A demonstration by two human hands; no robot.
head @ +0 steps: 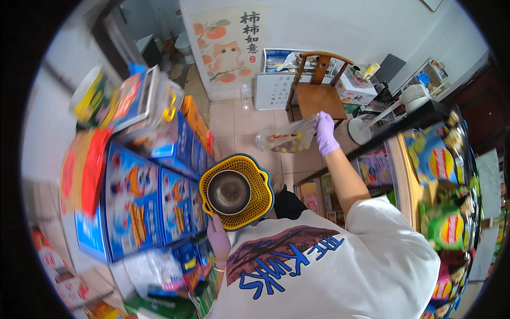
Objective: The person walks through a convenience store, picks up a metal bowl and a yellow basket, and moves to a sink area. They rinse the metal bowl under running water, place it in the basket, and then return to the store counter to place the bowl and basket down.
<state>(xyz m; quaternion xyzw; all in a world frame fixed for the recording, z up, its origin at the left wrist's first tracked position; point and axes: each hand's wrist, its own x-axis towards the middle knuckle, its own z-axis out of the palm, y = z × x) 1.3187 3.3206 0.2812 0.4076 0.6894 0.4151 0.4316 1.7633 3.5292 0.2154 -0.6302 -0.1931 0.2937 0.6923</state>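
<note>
My left hand (219, 238), in a pale purple glove, grips the near rim of a yellow perforated plastic basket (259, 199). The basket sits in a dark teal outer basin, of which only the edge shows. Inside, towards its left, rests a round metal bowl (229, 192); nothing else is clearly visible in it. With its arm stretched out ahead, my right hand (326, 133) wears a matching glove and pinches the gathered end of a clear plastic bag (285, 137). Small yellow and dark red pieces, too blurred to name, lie in the bag, which hangs above the tiled floor.
Blue snack cartons (133, 199) are stacked close on my left. To the right stands a wooden shelf (406, 175) with bags of potato chips (442, 227). Ahead are a wooden chair (322, 101), a whiteboard (273, 93), a white standing fan (360, 131) and a plastic bottle (245, 95).
</note>
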